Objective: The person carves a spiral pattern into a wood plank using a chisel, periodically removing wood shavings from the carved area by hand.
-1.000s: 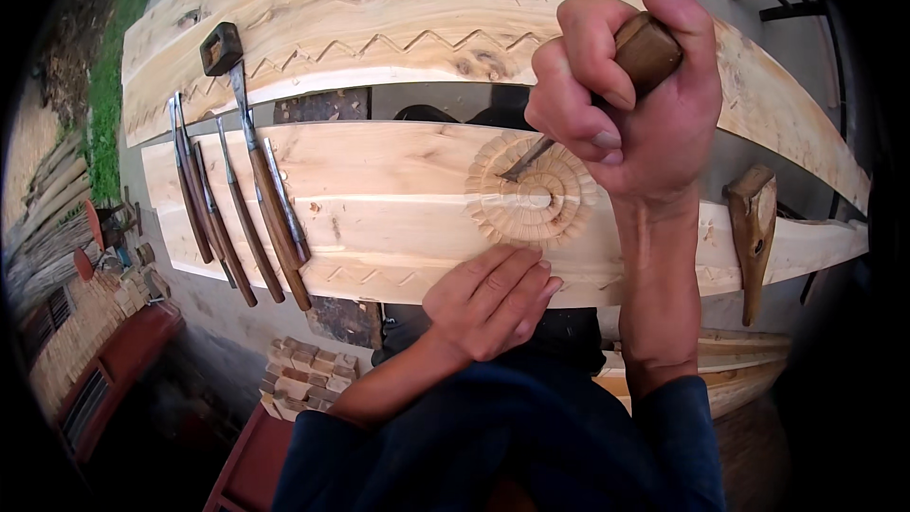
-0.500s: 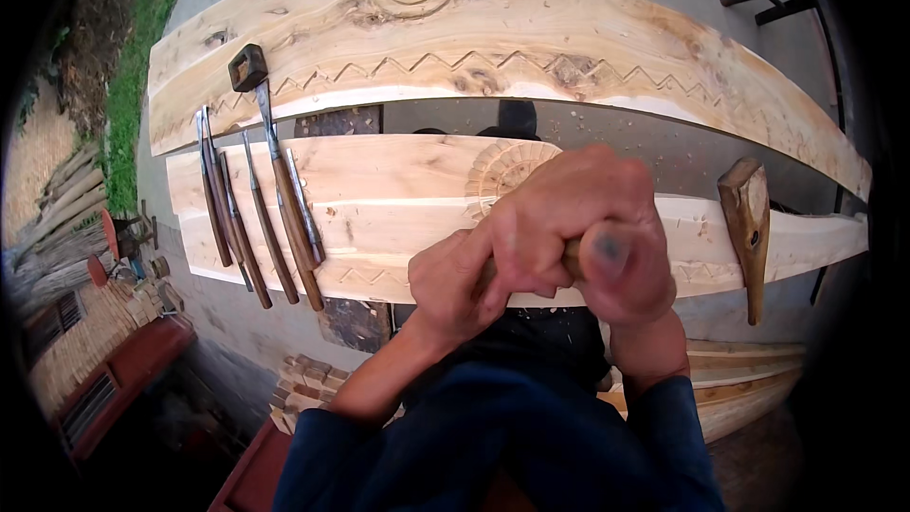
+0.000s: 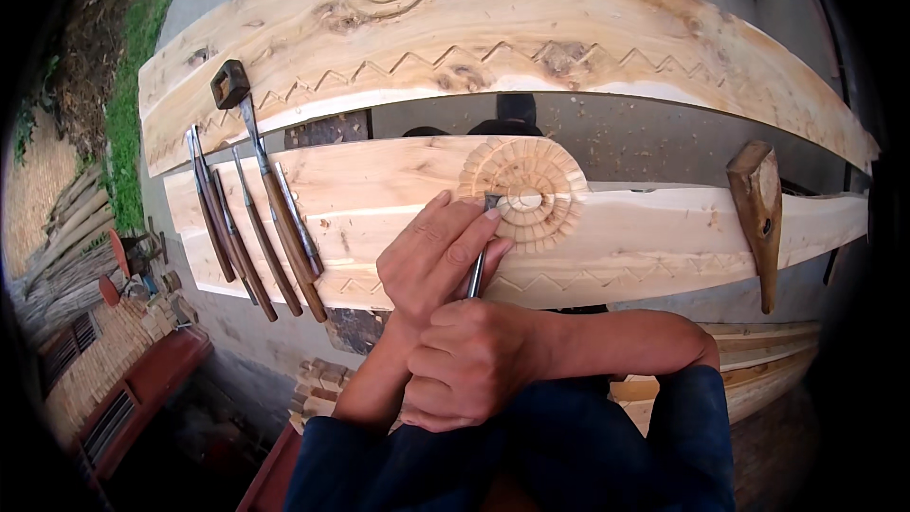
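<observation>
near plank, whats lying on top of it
On the near plank: a row of chisels, a wooden mallet and a carved rosette. Both hands hide part of its zigzag edge.

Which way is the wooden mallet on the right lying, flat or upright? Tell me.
Flat. The wooden mallet lies on its side across the nearer carved plank, head away from the person, handle pointing toward them past the plank's near edge.

A: Bystanding items, head view?
B: Far plank (image 3: 607,14) across 12 o'clock, spiral cut near its left end, zigzag line along the near edge. Hammer (image 3: 230,85) resting on it at 10 o'clock.
A: Left side?
B: Row of wooden-handled chisels (image 3: 256,232) at 9 o'clock, lying side by side, touching. Grass strip (image 3: 128,76) beyond them.
A: Right?
B: Wooden mallet (image 3: 758,213) at 3 o'clock, handle pointing down. Stacked wood blocks (image 3: 318,384) at 7 o'clock.
</observation>
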### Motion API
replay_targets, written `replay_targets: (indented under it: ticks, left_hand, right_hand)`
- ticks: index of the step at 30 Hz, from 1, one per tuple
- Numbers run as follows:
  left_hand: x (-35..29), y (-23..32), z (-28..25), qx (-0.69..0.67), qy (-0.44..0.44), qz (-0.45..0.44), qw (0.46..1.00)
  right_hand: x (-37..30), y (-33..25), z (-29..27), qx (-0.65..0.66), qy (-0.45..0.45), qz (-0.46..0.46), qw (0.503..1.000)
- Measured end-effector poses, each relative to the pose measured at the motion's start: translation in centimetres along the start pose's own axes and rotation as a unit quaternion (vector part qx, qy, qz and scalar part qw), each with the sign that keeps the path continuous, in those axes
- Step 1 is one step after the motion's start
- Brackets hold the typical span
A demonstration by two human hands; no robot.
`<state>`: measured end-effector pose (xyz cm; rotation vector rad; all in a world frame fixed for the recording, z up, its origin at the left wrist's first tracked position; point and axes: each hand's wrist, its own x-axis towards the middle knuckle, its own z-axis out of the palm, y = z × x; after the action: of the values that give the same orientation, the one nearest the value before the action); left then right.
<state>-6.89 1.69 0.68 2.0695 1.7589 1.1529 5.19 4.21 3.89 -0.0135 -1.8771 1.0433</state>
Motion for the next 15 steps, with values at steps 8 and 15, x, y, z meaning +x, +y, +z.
replay_targets:
  ticks: [8,15]
  left_hand:
    - [0.09,-0.23,0.15,0.003,-0.008,-0.017,1.000]
    - [0.16,-0.38,0.13,0.003,-0.016,-0.027,1.000]
  right_hand:
    - [-0.39,0.72,0.26,0.002,0.018,0.004,1.000]
    - [-0.24,1.02,0.05,-0.002,0.009,0.010,1.000]
